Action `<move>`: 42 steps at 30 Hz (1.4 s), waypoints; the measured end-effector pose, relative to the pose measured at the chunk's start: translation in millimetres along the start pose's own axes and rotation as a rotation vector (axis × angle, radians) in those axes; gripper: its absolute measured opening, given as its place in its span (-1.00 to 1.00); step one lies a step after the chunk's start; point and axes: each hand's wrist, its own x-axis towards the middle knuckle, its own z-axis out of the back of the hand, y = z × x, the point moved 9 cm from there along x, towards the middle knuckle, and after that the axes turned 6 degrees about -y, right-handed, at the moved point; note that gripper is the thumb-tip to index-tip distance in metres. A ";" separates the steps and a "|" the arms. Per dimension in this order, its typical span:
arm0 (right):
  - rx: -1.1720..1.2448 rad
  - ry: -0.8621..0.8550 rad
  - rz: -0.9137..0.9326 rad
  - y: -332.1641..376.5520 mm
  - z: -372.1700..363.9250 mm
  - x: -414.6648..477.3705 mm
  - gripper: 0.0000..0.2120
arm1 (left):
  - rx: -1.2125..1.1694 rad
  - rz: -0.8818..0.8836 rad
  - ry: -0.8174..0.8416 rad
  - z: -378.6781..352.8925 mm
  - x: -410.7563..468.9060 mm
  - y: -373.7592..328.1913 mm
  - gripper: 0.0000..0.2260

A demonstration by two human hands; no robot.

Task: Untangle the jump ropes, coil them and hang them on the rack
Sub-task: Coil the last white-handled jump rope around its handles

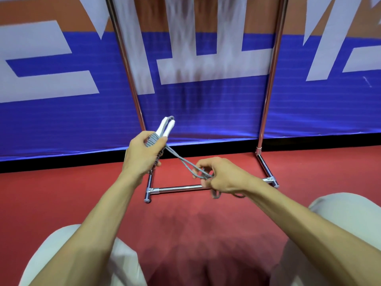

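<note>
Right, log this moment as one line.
left hand: grips white-handled grey jump rope | right hand: pinches its loose strands | chrome tube rack: behind, on red floor

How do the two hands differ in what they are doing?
The left hand is held higher; the right hand is lower. The left hand grips the rope-wound handles in a fist; the right hand pinches loose strands of rope. Both hold the same gray rope.
</note>
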 end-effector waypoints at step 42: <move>0.049 -0.175 0.033 -6.0 22.2 9.4 -0.80 | -0.252 0.070 0.306 -37.2 -45.0 -37.3 -0.83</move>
